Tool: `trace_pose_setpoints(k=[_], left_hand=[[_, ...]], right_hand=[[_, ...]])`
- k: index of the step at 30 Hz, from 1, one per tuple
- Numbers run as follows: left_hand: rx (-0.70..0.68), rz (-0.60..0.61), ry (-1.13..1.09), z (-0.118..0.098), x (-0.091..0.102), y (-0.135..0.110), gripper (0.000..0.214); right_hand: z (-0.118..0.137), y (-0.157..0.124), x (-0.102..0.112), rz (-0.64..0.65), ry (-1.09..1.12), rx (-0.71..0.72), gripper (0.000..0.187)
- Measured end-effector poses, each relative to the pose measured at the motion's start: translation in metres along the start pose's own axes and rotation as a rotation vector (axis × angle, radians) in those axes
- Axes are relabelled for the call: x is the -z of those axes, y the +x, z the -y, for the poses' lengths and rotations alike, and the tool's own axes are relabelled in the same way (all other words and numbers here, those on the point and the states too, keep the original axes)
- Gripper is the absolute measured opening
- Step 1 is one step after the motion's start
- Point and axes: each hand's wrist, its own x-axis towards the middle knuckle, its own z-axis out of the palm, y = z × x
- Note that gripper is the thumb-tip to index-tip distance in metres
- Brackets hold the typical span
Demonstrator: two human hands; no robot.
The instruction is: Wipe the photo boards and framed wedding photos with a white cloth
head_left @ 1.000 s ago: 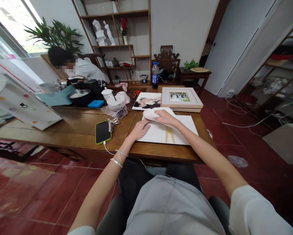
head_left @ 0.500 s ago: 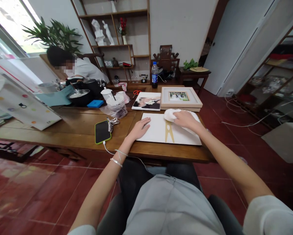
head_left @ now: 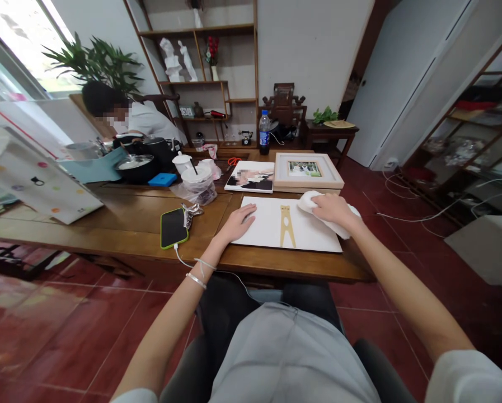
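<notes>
A white board (head_left: 265, 226) lies flat near the front edge of the wooden table, with a yellowish, two-legged stand piece (head_left: 286, 228) on its middle. My left hand (head_left: 239, 223) rests on the board's left edge, fingers stretched out flat. Over the right end of the board, my right hand (head_left: 333, 208) is closed on a white cloth (head_left: 307, 201) and presses it down; part of the cloth hangs past the hand toward the right edge. Just behind the board are a photo print (head_left: 251, 176) and a light wooden picture frame (head_left: 333, 177).
A phone (head_left: 174, 228) on a charging cable lies left of my left hand. Farther back stand a bagged cup (head_left: 196, 182), a blue box (head_left: 162, 179), pots (head_left: 135, 165) and a cola bottle (head_left: 264, 134). Another person (head_left: 150, 120) bends over the table's far left side.
My right hand has slid the cloth to the right along the board, uncovering the top of the yellowish stand piece. My left hand stays in place on the board.
</notes>
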Motion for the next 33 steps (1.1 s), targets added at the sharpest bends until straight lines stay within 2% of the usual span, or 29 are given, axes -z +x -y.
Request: trace_pose_setpoints(k=[7,18,21,27,33], left_hand=[[0.003,0.005,-0.010,-0.001,0.000,0.000,0.041],[-0.022,0.009,-0.032,-0.004,0.002,0.001,0.039],[-0.025,0.004,-0.028,-0.004,0.003,0.001,0.039],[0.011,0.018,-0.018,-0.001,0.001,0.000,0.043],[0.003,0.015,-0.009,0.001,0.000,0.000,0.043]], right_hand=[[0.040,0.026,-0.002,-0.123,0.144,0.192,0.031],[0.094,0.036,-0.002,-0.111,0.173,0.455,0.031],[0.100,0.037,0.001,-0.115,0.156,0.450,0.033],[0.087,0.029,0.001,-0.109,0.114,0.324,0.033],[0.034,0.003,-0.010,-0.093,0.058,0.152,0.032]])
